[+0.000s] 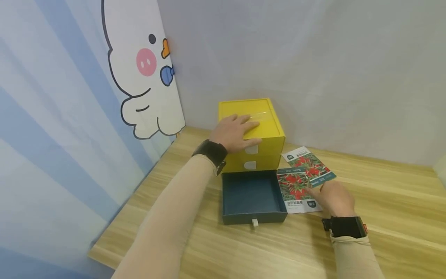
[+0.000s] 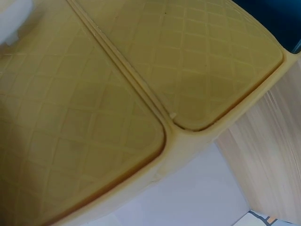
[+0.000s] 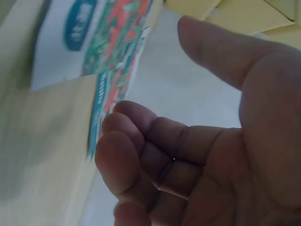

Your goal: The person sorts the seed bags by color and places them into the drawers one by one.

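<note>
My left hand [image 1: 237, 133] rests on the top of a small yellow drawer unit [image 1: 244, 105], fingers spread and straight. White pull tabs show on its front, and the left wrist view has its quilted yellow fronts [image 2: 197, 61] close up. Below them a dark teal drawer [image 1: 254, 218] is pulled out toward me, with nothing inside. Two flower seed packets [image 1: 294, 186] with red blooms overlap on the table, right of the drawer. Over the nearer packet's right edge is my right hand [image 1: 336, 199], holding nothing. Its fingers [image 3: 117, 160] curl loosely, the thumb held apart.
All of this stands on a wood-grain table [image 1: 237, 255]. A pale grey cloth [image 1: 313, 69] hangs behind it. At the left is a blue striped curtain [image 1: 45, 128] beside a white cartoon duck panel [image 1: 139, 89].
</note>
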`<state>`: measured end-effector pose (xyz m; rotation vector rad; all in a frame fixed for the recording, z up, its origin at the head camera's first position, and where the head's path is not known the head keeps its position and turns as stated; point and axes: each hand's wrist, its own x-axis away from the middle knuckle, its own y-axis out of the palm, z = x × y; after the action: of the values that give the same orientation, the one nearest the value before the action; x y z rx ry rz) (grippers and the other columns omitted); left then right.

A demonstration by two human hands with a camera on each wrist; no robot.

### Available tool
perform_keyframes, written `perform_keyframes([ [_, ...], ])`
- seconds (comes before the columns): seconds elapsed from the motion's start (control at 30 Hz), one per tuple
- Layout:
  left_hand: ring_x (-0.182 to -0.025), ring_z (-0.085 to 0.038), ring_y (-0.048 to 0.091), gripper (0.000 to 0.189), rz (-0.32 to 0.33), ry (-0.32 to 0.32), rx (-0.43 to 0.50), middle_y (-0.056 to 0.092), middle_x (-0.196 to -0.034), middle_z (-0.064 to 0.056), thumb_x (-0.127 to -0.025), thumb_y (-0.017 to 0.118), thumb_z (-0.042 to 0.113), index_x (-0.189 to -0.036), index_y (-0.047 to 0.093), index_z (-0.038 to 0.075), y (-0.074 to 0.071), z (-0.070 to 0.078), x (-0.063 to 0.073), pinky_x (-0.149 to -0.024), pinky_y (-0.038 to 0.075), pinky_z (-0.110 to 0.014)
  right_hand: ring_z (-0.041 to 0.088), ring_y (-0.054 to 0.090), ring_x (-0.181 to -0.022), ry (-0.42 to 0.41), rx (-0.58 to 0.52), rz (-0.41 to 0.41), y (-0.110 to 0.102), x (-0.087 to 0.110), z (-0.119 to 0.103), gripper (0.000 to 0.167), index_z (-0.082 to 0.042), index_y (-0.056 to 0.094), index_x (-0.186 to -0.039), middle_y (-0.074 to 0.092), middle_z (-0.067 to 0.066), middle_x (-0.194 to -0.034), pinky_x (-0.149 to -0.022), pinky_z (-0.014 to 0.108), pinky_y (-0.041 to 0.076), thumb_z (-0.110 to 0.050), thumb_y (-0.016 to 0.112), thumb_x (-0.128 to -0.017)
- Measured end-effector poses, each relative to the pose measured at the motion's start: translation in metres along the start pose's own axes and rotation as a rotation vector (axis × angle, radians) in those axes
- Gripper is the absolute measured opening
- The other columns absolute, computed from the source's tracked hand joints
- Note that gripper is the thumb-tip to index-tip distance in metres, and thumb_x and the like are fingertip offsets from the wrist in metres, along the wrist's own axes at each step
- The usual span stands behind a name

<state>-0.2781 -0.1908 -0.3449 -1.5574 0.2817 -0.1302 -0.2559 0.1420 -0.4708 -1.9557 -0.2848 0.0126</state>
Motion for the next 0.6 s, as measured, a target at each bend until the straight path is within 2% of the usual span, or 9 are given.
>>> perform_keyframes([
  [0.1, -0.158, -0.035, 0.032, 0.073, 0.0, 0.0, -0.01, 0.032, -0.172, -0.003, -0.101, 0.045, 0.071, -0.163, 0.036, 0.035, 0.002, 0.0, 0.0, -0.132, 0.024, -0.05, 0.011, 0.036, -0.051, 0.02, 0.009, -0.017, 0.007, -0.003, 0.002, 0.062, -0.017, 0.039, -0.057, 0.034, -0.006, -0.054, -0.045, 0.025, 0.027, -0.057, 0.068, -0.094],
  [0.37, -0.157, -0.034, 0.034, 0.073, 0.013, -0.001, -0.031, 0.034, -0.171, -0.002, -0.101, 0.045, 0.071, -0.163, 0.036, 0.035, -0.003, 0.0, -0.001, -0.131, 0.027, -0.049, 0.01, 0.035, -0.051, 0.076, 0.034, -0.062, 0.014, -0.01, 0.002, 0.067, -0.019, 0.036, -0.055, 0.031, -0.007, -0.055, -0.047, 0.024, 0.028, -0.064, 0.072, -0.088],
  [0.6, -0.157, -0.034, 0.033, 0.072, 0.008, -0.004, -0.021, 0.034, -0.172, -0.002, -0.101, 0.046, 0.071, -0.163, 0.037, 0.035, 0.0, 0.001, 0.0, -0.131, 0.026, -0.05, 0.015, 0.042, -0.056, 0.094, 0.039, -0.108, 0.017, -0.011, 0.004, 0.061, -0.017, 0.041, -0.058, 0.038, -0.003, -0.06, -0.049, 0.027, 0.032, -0.059, 0.074, -0.089],
])
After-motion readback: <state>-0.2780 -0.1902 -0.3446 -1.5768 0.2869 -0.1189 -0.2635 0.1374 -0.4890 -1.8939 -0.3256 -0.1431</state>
